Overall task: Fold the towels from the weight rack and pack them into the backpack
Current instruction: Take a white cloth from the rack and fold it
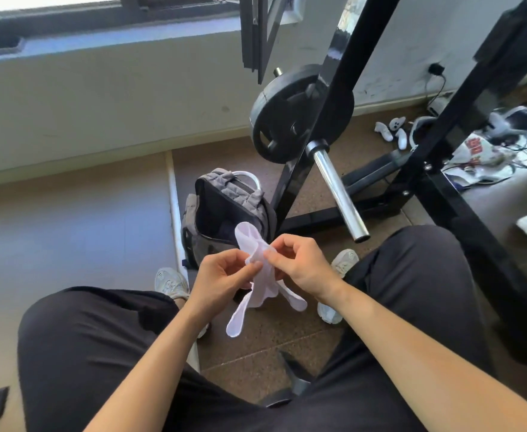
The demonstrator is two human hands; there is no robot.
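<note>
The folding step is in hand. The seated person holds a small white towel (pixel 263 291) in the air between the knees. It is bunched and crumpled, not flat, with one rounded lobe standing up above the fingers and two loose ends dangling below. The left hand (pixel 221 275) pinches the cloth from the left with curled fingers and thumb, and the right hand (pixel 299 266) pinches it from the right, so the fingertips of both hands nearly meet on the same gathered patch. The grey backpack (pixel 224 190) stands on the floor just beyond the hands with its main compartment gaping open toward the person. Its inside is too dark to tell what it already contains. To the right of the bag is the foot of the black weight rack (pixel 349 57), with a weight plate (pixel 287 120) and the chrome barbell end (pixel 337 188) jutting toward the near side. No other towel can be made out on the rack from here. The next move probably calls for finding two corners and drawing the hands apart to spread the cloth. It can then be doubled over neatly and lowered forward into the open bag.
</note>
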